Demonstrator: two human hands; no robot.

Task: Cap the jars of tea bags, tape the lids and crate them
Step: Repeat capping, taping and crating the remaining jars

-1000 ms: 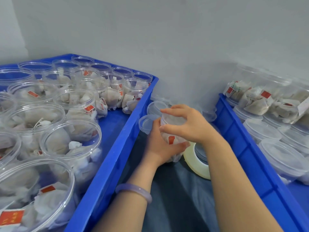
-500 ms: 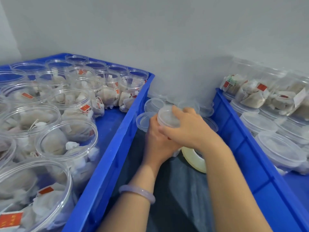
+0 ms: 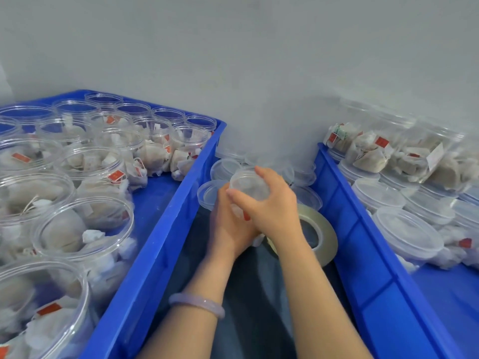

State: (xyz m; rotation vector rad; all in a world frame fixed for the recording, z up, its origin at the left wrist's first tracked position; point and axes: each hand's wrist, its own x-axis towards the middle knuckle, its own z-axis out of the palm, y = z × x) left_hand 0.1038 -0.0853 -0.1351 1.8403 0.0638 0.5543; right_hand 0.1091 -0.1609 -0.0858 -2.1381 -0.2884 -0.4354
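Colours: left crate [image 3: 160, 242] and right crate [image 3: 363, 242] solid blue. All jars [image 3: 85, 221] clear, tea bags [image 3: 153, 156] beige-white, tags [image 3: 115, 176] red. Near the middle, lid [image 3: 248, 183] frosted clear, tape roll [image 3: 326, 237] translucent yellowish, bracelet [image 3: 197, 304] pale lilac, cloth [image 3: 254, 294] dark grey. Far wall [image 3: 233, 60] plain light grey.

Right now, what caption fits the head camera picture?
Left hand holds a tea-bag jar while right hand grips its lid.

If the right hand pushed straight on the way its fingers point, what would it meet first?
The right hand grips the jar's lid; past that, probably the loose lids beside the left crate's wall, though depth is unclear.
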